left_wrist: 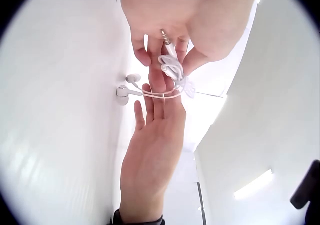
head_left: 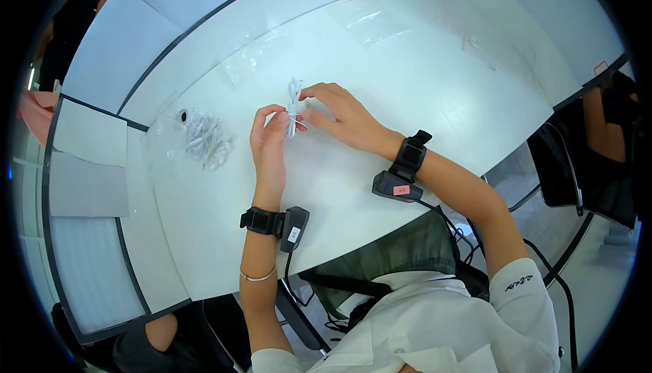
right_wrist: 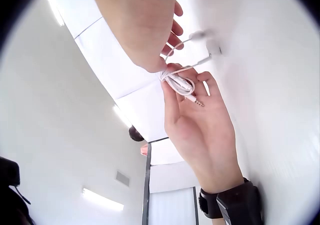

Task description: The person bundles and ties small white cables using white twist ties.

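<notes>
White wired earphones are gathered into a coiled bundle, wound tight round its middle, held up over the table. My left hand pinches the bundle between thumb and fingers. Loose earbuds hang from their thin wires on one side; at the other end the metal plug sticks out toward the left palm. From the right, my right hand reaches in with its fingers fairly straight, the thumb tip right at the wound middle. Earbud wires pass across its fingers in the left wrist view.
Several more white cable bundles lie at the table's left, with a small dark round object beside them. Clear plastic bags lie toward the back. Low partition panels border the white table.
</notes>
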